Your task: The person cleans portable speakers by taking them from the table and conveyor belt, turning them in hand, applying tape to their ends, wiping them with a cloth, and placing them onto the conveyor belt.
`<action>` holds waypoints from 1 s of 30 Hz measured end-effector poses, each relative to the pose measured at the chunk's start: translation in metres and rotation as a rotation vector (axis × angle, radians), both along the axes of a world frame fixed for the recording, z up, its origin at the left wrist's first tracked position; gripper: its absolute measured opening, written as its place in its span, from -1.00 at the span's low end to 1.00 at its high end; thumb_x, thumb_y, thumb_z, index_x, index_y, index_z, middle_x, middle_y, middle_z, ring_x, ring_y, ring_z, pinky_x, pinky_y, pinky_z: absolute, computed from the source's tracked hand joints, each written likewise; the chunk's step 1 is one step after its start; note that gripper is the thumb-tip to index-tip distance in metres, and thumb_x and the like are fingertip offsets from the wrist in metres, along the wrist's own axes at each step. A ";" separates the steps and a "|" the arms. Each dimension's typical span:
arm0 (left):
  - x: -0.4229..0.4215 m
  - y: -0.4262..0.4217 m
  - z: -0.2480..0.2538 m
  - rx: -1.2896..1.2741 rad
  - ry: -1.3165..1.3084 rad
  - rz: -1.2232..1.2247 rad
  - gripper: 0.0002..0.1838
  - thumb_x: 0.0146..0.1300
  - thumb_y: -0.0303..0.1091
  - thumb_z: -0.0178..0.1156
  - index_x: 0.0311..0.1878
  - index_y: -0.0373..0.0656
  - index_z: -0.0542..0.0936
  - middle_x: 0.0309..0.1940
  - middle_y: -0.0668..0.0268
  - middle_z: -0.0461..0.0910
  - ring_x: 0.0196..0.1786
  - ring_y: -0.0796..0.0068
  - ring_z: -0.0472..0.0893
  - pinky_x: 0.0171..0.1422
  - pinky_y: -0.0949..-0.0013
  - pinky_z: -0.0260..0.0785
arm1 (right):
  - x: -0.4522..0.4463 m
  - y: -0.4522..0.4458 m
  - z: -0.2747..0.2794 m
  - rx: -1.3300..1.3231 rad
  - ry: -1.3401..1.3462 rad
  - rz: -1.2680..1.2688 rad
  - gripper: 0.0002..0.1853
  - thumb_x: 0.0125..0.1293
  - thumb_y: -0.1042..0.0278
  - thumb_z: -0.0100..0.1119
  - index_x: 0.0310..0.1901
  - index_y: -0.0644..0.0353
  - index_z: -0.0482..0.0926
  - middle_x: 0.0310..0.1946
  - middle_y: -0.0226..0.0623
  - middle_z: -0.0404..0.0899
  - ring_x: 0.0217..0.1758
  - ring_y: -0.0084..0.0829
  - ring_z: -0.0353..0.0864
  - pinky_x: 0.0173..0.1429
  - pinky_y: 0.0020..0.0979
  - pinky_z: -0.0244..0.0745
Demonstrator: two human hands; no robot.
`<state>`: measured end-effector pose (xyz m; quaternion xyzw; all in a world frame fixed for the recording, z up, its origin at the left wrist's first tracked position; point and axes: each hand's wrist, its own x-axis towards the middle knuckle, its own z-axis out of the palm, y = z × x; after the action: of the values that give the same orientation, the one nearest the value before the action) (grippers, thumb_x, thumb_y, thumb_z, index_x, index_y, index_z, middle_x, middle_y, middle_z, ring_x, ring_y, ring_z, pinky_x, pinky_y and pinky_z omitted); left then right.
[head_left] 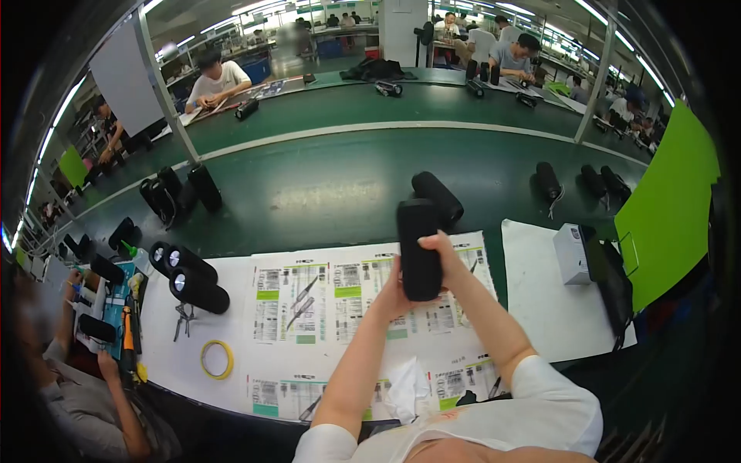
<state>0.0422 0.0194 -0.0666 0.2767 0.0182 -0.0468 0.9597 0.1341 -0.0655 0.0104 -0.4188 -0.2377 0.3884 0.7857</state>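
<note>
A black cylindrical portable speaker [418, 251] is held nearly upright above the printed sheets. My left hand [392, 295] is closed around its lower left side, the fingers partly hidden behind it. On the right side, my right hand [443, 248] grips it with the thumb across the front edge. Just behind it, a second black speaker [438, 198] lies on the green bench. Printed paper sheets [293, 287] cover the work surface under my forearms. A crumpled white tissue [407, 388] lies close to my body.
To the left are several black speakers [202, 292], plier-like metal tools [184, 320] and a yellow tape roll [217, 359]. A white box [572, 255] stands at right beside a green panel [670, 212]. A co-worker [85, 386] sits at far left; others work across the bench.
</note>
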 end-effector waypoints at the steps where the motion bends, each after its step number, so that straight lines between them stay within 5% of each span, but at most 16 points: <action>1: -0.002 0.000 0.000 -0.026 -0.057 0.017 -0.09 0.12 0.52 -0.43 0.34 0.03 0.19 0.14 0.14 0.42 0.10 -0.08 0.48 0.01 -0.21 0.40 | -0.005 0.002 -0.001 0.026 -0.020 0.033 -0.49 -0.09 0.28 0.16 -0.02 0.27 0.42 -0.24 -0.26 0.51 -0.21 -0.44 0.55 -0.07 -0.42 0.52; 2: 0.000 0.012 -0.012 -0.004 -0.198 -0.076 -0.04 0.07 0.56 -0.44 0.33 0.01 0.20 0.14 0.13 0.42 0.11 -0.06 0.48 0.02 -0.19 0.42 | -0.009 0.003 0.001 0.025 0.032 0.089 -0.45 -0.11 0.29 0.17 0.00 0.30 0.42 -0.24 -0.24 0.51 -0.19 -0.40 0.56 -0.03 -0.38 0.52; 7: -0.009 0.019 0.001 0.233 -0.052 0.134 -0.03 0.06 0.55 -0.39 0.34 -0.05 0.16 0.12 0.13 0.43 0.08 0.08 0.52 -0.02 -0.02 0.52 | 0.013 0.018 -0.019 0.165 -0.041 0.381 -0.26 -0.27 0.25 0.27 0.08 0.33 0.38 -0.07 -0.11 0.51 -0.02 -0.29 0.56 0.10 -0.31 0.49; 13: 0.004 0.009 -0.010 0.319 -0.067 0.299 -0.11 0.14 0.47 -0.29 0.28 -0.12 0.21 0.03 0.16 0.47 0.02 0.29 0.56 0.03 0.25 0.50 | 0.036 0.012 -0.027 0.110 -0.113 0.447 -0.06 -0.42 0.27 0.31 0.20 0.28 0.30 0.09 -0.08 0.43 0.18 -0.24 0.43 0.31 -0.27 0.29; 16: 0.008 0.016 -0.033 0.604 -0.110 0.439 -0.28 0.22 0.20 0.06 0.24 -0.16 0.24 -0.05 0.19 0.50 -0.03 0.37 0.55 0.06 0.36 0.43 | 0.044 0.003 -0.018 0.078 -0.112 0.409 0.00 -0.41 0.33 0.38 0.27 0.23 0.23 0.16 -0.10 0.38 0.24 -0.23 0.38 0.35 -0.27 0.23; 19: 0.008 0.009 -0.023 1.036 -0.085 0.787 -0.27 0.05 -0.29 0.34 0.25 -0.23 0.19 0.11 0.16 0.38 -0.01 0.28 0.51 0.08 0.32 0.37 | 0.047 0.001 -0.014 0.035 -0.214 0.288 -0.03 -0.36 0.53 0.41 0.26 0.19 0.22 0.16 -0.13 0.38 0.23 -0.24 0.39 0.35 -0.26 0.23; 22: 0.008 0.005 -0.003 1.412 -0.121 1.112 -0.12 -0.22 -0.50 0.43 0.23 -0.18 0.19 0.12 0.13 0.32 0.13 0.19 0.40 0.22 0.24 0.26 | 0.039 -0.003 0.007 0.095 -0.536 0.284 -0.05 -0.36 0.52 0.46 0.23 0.18 0.25 0.15 -0.16 0.39 0.22 -0.27 0.39 0.35 -0.27 0.24; 24: 0.012 0.004 -0.010 1.278 -0.193 1.101 -0.13 -0.21 -0.46 0.43 0.22 -0.13 0.16 0.08 0.15 0.31 0.16 0.21 0.36 0.26 0.24 0.21 | 0.035 -0.002 0.015 0.081 -0.830 0.368 -0.12 -0.29 0.55 0.41 0.21 0.10 0.27 0.14 -0.31 0.38 0.25 -0.40 0.33 0.33 -0.35 0.23; 30: 0.009 -0.001 -0.002 1.360 -0.170 1.129 -0.26 -0.09 -0.42 0.40 0.16 -0.09 0.20 0.00 0.26 0.36 0.09 0.39 0.41 0.16 0.35 0.29 | 0.019 0.000 0.021 0.060 -0.989 0.438 -0.15 -0.29 0.58 0.37 0.19 0.05 0.30 0.20 -0.31 0.31 0.26 -0.32 0.32 0.35 -0.33 0.21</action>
<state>0.0508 0.0182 -0.0685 0.7391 0.1045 0.4753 0.4658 0.1536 -0.0654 0.0312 -0.4696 -0.6719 0.2928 0.4923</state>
